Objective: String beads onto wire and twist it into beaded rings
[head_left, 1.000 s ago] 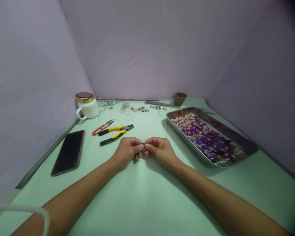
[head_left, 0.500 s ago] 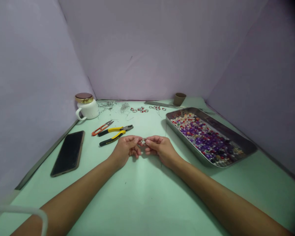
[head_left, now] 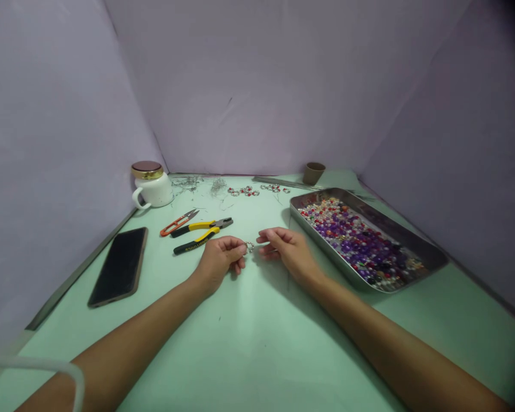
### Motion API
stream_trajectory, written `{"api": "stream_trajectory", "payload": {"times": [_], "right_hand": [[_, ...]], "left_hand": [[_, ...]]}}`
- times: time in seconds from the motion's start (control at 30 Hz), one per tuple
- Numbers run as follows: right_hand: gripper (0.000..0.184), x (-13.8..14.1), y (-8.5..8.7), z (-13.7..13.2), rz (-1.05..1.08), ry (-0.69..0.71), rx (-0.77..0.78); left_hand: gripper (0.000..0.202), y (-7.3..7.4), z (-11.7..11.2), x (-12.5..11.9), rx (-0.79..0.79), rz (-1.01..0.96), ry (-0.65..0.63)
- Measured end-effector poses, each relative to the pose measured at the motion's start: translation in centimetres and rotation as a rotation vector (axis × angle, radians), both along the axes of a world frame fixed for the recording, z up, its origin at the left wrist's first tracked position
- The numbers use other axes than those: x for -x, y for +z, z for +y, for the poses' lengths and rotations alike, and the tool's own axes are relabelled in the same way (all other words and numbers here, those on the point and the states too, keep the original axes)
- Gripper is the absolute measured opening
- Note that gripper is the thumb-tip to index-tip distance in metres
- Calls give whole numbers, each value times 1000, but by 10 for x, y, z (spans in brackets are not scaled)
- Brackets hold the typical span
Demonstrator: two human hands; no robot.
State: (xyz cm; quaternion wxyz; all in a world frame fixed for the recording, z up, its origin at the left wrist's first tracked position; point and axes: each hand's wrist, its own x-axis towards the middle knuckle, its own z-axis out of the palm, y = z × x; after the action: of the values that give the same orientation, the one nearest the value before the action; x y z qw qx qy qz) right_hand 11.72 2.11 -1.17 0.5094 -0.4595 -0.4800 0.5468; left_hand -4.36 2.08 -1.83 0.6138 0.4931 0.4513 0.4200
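Observation:
My left hand (head_left: 220, 257) rests on the green table and pinches a small ring of beads on wire (head_left: 249, 246) between thumb and forefinger. My right hand (head_left: 288, 250) hovers just to the right of the ring, apart from it, fingers loosely curled and holding nothing. A steel tray (head_left: 429, 252) full of purple, white and red beads sits to the right of my right hand. Yellow-handled pliers (head_left: 201, 233) lie just beyond my left hand.
Orange thread snips (head_left: 178, 222) lie beside the pliers. A black phone (head_left: 120, 265) lies at the left. A white lidded mug (head_left: 151, 185), loose wire pieces (head_left: 201, 185), finished bead rings (head_left: 257, 190) and a small brown cup (head_left: 315, 172) stand at the back. Purple walls enclose the table.
My right hand let go of the bead ring and drew away to the right, opening its fingers. My left hand kept hold of the ring.

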Motion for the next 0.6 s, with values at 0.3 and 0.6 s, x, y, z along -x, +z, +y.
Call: {"api": "stream_trajectory", "payload": {"times": [0.3, 0.6], "right_hand": [[13, -9, -11, 2, -509, 134, -370], [18, -10, -11, -3, -906, 219, -589]], "left_hand": [[14, 3, -7, -5, -59, 229, -23], [11, -2, -6, -2, -625, 768, -37]]}}
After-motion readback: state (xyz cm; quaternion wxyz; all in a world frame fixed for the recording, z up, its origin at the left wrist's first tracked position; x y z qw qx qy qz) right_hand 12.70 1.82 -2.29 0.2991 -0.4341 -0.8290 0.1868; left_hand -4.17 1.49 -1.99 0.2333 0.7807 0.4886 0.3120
